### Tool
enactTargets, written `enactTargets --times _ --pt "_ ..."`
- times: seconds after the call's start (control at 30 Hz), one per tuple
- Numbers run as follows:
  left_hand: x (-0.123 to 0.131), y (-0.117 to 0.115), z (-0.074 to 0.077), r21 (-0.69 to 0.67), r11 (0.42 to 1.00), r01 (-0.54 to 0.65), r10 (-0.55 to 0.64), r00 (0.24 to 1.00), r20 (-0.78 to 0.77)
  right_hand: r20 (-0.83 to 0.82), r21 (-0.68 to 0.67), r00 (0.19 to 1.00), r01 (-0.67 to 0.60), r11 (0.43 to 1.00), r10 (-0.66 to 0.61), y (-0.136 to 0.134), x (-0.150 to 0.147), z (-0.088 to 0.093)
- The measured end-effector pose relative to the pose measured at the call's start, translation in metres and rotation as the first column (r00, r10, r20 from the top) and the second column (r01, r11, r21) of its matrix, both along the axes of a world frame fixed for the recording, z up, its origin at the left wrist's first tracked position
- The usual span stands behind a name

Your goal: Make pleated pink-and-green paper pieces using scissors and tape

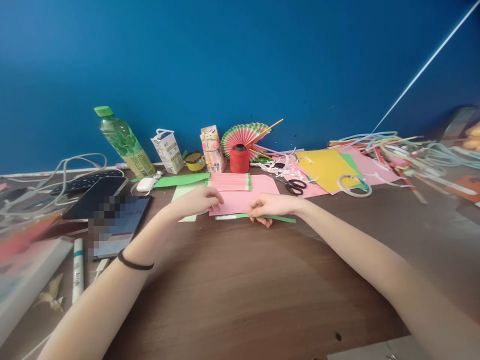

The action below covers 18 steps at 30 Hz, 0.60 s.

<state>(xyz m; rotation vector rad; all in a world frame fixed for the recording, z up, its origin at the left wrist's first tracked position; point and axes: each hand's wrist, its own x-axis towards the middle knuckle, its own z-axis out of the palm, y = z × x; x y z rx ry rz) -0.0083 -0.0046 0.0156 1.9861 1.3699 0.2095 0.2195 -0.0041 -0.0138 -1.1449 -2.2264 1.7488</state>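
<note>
A pink paper sheet (245, 197) with green edging lies on the brown table (240, 280), its far part folded into narrow pleats (229, 181). My left hand (197, 201) pinches the sheet's near left edge. My right hand (270, 206) pinches its near right edge, over a green strip (279, 218). Both hands rest on the paper, fingers curled on it. A black band circles my left wrist.
Black scissors (295, 186), a red thread spool (239, 158), a finished paper fan (243, 135), a green bottle (123, 142), small cartons, a tape ring (354, 185), coloured sheets and strips at right. A tablet (116, 225), phone, keyboard, cables and marker (77, 270) at left.
</note>
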Motion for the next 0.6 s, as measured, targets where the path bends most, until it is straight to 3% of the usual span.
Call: enactTargets --times 0.17,0.27,0.37,0.47,0.6 --pt "-0.006 0.005 -0.001 0.289 0.953 -0.089 0.158 0.961 -0.225 0.047 0.193 0.999 -0.027 0.981 0.018 -0.001 -0.003 0.0" --pt "-0.009 0.005 -0.005 0.289 0.956 -0.048 0.15 0.928 -0.341 0.028 0.388 1.0 -0.003 0.922 -0.008 0.0 -0.005 -0.003" --pt "-0.01 0.004 -0.007 0.221 0.975 0.016 0.085 0.896 -0.435 0.04 0.467 0.999 -0.037 0.884 0.021 0.001 -0.006 -0.007" --pt "-0.01 0.004 -0.008 0.213 0.976 0.04 0.063 0.888 -0.455 0.073 0.502 0.997 -0.047 0.864 0.012 0.001 -0.009 -0.011" --pt "-0.008 0.003 -0.004 0.396 0.917 -0.059 0.204 0.92 -0.335 0.082 0.505 0.995 0.011 0.863 -0.06 0.0 -0.012 -0.016"
